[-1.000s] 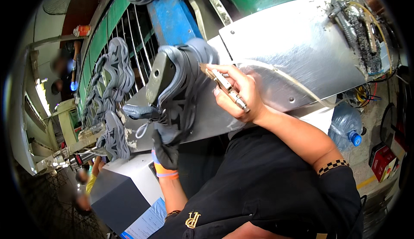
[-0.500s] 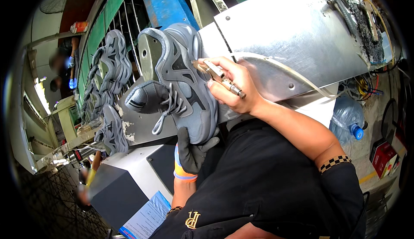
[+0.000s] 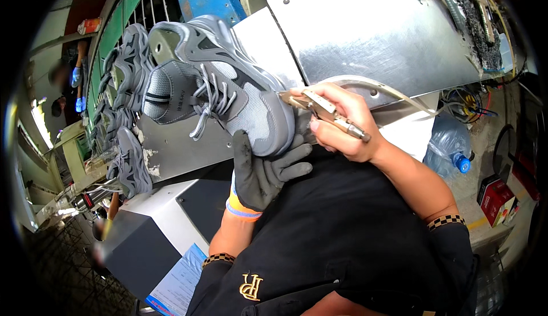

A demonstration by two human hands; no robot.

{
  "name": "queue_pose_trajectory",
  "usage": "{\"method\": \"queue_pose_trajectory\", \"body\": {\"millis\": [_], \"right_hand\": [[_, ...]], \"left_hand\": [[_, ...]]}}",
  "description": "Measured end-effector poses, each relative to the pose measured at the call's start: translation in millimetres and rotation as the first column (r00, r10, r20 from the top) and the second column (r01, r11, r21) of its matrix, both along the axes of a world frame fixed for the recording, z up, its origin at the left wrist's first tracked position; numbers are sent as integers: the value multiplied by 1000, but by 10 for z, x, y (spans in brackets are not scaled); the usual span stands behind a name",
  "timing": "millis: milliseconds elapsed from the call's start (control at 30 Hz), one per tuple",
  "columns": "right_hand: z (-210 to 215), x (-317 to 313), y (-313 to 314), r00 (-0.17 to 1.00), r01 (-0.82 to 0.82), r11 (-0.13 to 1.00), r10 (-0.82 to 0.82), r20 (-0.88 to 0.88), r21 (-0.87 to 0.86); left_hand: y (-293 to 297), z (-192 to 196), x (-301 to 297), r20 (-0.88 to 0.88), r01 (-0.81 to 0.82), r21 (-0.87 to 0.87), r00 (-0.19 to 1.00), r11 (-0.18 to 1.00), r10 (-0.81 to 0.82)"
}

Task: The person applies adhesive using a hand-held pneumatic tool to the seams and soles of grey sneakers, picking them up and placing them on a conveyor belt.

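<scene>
One grey sneaker (image 3: pixel 228 82) sits above centre, its sole cupped from below by the gloved left hand (image 3: pixel 264 170), fingers curled around it. At three o'clock of it, the bare right hand (image 3: pixel 342 125) grips one metal tool (image 3: pixel 322 109), fingers closed, tip touching the toe. At least four more grey shoes (image 3: pixel 128 71) hang at nine o'clock.

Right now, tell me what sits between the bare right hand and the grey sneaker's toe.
In the head view, only the metal tool held by the right hand spans that stretch; its tip meets the grey sneaker at the toe.
</scene>
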State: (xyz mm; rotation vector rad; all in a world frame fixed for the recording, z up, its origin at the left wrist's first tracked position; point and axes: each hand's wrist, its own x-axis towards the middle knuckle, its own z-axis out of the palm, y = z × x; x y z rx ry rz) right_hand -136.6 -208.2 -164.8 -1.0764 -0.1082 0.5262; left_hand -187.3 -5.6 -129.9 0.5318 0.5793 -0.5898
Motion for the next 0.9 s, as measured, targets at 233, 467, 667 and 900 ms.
{"method": "queue_pose_trajectory", "body": {"millis": [233,467,667,900], "right_hand": [[308,4,-340,999,-35,982,31,-25,-187],[716,178,-409,992,-3,948,-36,-118,-318],[681,45,-233,978,206,911,-206,39,-357],[58,-10,-137,754,515,699,-93,651,-497]], "left_hand": [[-241,-4,166,66,222,40,972,974,-224],[-491,-74,384,120,317,-61,944,946,-308],[-590,-276,600,249,196,-409,964,891,-97],[-724,-420,700,431,189,115,875,975,-221]]}}
